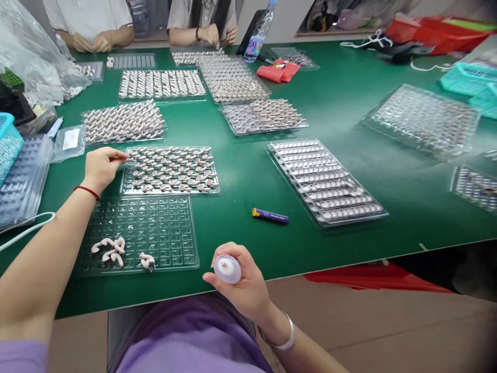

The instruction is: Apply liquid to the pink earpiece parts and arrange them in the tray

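My left hand has its thumb and fingers pinched together at the upper left edge of a clear tray. What sits between the fingertips is too small to make out. Rows of small pale earbud-like parts fill that tray. In front of it, a clear compartment tray carries several loose curved pale pieces and a small cluster. My right hand is wrapped round a small translucent white squeeze bottle, its nozzle facing up toward me, over the table's front edge.
A purple lighter lies right of centre, near a tray of white parts. More filled trays stand farther back. A water bottle and red cloth are beyond. Two people's hands work across the green table.
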`<state>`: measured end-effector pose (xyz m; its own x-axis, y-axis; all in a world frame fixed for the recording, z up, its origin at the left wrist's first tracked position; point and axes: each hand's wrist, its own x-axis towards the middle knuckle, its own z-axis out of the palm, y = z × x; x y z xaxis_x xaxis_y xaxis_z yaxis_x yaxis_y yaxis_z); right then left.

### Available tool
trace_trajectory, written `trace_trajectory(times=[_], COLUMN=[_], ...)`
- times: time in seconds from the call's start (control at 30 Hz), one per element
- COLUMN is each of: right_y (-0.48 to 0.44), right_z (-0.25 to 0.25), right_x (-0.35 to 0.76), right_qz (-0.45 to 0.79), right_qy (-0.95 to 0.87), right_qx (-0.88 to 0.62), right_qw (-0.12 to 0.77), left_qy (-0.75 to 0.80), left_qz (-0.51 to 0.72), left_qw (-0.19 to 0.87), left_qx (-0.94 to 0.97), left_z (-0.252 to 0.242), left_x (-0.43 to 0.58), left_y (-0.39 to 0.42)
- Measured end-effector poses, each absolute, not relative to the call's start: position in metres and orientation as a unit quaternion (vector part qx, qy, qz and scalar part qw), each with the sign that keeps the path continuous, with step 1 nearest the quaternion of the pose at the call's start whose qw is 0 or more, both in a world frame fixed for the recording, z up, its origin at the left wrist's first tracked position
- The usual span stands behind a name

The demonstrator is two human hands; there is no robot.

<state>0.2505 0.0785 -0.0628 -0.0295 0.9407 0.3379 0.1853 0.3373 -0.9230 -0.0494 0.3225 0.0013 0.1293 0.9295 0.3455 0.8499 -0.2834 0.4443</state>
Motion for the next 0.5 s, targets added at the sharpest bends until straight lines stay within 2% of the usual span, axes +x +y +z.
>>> trace_trajectory(times=[0.23,0.33,0.43,0.5], right_y=[0.08,0.079,0.078,0.077], right_z=[-0.061,-0.062,-0.063,-0.062], right_x=[0.251,0.252,0.253,0.253], right_qz=[0.352,0.354,0.366,0.378], right_qy=[-0.628,-0.618,-0.599,-0.594], right_qx=[-0.444,-0.449,-0.466,-0.48], right_qw=[0.534,0.54,0.539,0.523], left_qy=[0.564,0.579,0.582,0.554], left_qz=[0.198,0.195,0.201,0.189], left_qw=[0.095,0.07,0.06,0.095], left_qx=[0.796,0.789,0.785,0.806], left_z=[0.027,0.036,0.037,0.035], left_x=[-0.041,-0.038,-0.03,-0.023], left_y=[0.307,0.291,0.26,0.229])
